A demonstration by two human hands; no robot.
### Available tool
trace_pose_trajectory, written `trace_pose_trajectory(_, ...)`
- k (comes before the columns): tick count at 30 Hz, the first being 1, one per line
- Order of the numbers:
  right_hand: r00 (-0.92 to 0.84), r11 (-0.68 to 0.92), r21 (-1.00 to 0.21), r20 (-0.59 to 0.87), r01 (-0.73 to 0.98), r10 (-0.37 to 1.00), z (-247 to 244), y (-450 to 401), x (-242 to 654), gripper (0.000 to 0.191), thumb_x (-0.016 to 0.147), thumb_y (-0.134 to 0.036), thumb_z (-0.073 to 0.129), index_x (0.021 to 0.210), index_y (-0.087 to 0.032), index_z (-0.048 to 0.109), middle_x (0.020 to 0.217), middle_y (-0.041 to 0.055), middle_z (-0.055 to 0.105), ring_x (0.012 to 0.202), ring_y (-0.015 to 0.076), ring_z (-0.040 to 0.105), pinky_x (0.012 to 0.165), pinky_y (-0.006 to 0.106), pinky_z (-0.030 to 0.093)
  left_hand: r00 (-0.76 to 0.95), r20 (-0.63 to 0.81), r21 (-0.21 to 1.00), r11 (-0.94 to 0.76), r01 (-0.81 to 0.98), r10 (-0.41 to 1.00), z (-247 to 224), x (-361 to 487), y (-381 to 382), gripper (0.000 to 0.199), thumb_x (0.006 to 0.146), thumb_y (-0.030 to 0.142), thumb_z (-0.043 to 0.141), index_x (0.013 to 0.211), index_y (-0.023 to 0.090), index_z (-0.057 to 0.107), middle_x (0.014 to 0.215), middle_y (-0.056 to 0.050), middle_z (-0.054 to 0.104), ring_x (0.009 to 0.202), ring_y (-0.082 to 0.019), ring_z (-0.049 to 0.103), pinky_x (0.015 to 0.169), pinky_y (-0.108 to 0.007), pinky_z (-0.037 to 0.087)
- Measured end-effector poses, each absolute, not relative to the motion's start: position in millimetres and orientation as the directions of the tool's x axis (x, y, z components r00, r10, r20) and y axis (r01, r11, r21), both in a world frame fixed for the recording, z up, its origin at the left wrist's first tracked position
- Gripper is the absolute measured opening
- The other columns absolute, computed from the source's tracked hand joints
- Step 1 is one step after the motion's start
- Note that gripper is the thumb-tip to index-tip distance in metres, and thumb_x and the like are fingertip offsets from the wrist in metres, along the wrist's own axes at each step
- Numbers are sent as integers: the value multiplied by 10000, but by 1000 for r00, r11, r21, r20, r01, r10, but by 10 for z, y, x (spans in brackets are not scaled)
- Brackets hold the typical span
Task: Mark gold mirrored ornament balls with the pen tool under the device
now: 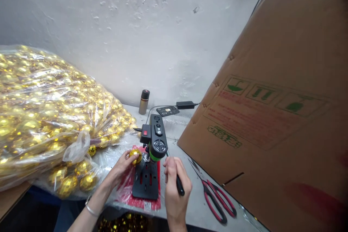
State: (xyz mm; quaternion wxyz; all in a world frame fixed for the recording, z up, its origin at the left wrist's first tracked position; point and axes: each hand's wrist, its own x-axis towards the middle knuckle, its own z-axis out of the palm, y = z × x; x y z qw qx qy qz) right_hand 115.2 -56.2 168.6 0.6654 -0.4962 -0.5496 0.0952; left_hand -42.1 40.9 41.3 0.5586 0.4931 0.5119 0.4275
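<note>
My left hand point(121, 166) pinches a gold mirrored ball point(135, 156) between thumb and fingers, beside the chuck of a small black bench drill press point(158, 136). From this angle I cannot tell whether the ball touches the bit. My right hand point(176, 185) is closed around the press's lever handle point(179, 185), whose black grip shows below the fingers. The press's slotted base plate point(145, 188) rests on a red plastic sheet point(127, 197). A large clear bag of gold mirrored balls point(54, 105) lies to the left, with several balls near its tied neck.
Red-and-black scissors point(214, 199) lie right of my right hand. A big cardboard box point(272, 116) leans over the right side. Behind the press are a dark-capped bottle point(144, 102), a phone-like black slab point(168, 111) and a power adapter point(185, 105). More gold balls point(122, 223) are below the table edge.
</note>
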Motion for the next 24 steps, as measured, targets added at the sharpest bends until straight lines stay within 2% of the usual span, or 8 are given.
trace_pose_trajectory(2,372,492,-756,646,432,666,1782,-537,1155,391,1059,-331,450,687,-218,493,624,-42,462,535,103,431,508,227,360,95,-193,952,210,-224,977,372,-352,261,653,742,652,765,1177,185,625,1134,-116,768,1006,-260,749,869,-358,587)
trace_pose_trajectory(4,363,495,-749,653,442,665,1838,-521,1162,400,1057,-345,452,679,-220,485,618,-41,464,544,107,443,524,232,368,45,-165,948,171,-269,985,298,-283,147,678,696,623,815,1177,188,618,1136,-114,763,1043,-279,735,911,-384,578)
trace_pose_trajectory(10,334,493,-730,667,474,666,1795,-540,1183,374,1057,-316,438,702,-222,505,630,-34,483,549,112,466,523,225,394,-57,63,996,-60,66,996,11,-129,-59,579,765,581,757,1172,202,597,1147,-90,745,1120,-288,702,996,-429,547)
trace_pose_trajectory(14,330,501,-721,676,478,659,1741,-565,1184,346,1054,-291,444,727,-219,528,653,-28,503,555,110,483,517,212,414,17,155,965,-156,213,988,-1,-102,-100,467,830,483,694,1192,214,575,1151,-90,736,1095,-282,705,969,-456,562)
trace_pose_trajectory(17,326,511,-716,683,476,653,1725,-578,1179,344,1054,-275,445,725,-218,527,654,-30,508,550,105,488,515,204,420,70,192,922,-204,328,979,55,-119,-101,450,817,448,697,1190,218,593,1161,-108,735,1095,-313,699,979,-511,554)
trace_pose_trajectory(20,316,523,-707,693,476,648,1714,-585,1177,340,1052,-245,447,722,-217,523,653,-37,502,555,97,494,525,190,425,136,244,879,-279,386,960,78,-135,-110,490,787,413,730,1214,207,606,1193,-141,730,1109,-343,693,983,-542,551)
trace_pose_trajectory(24,304,532,-707,692,466,654,1701,-593,1190,331,1048,-219,446,724,-217,514,659,-38,497,562,94,493,531,187,425,179,318,842,-364,398,931,74,-86,-122,481,806,365,718,1241,189,613,1208,-158,720,1118,-339,686,971,-522,554)
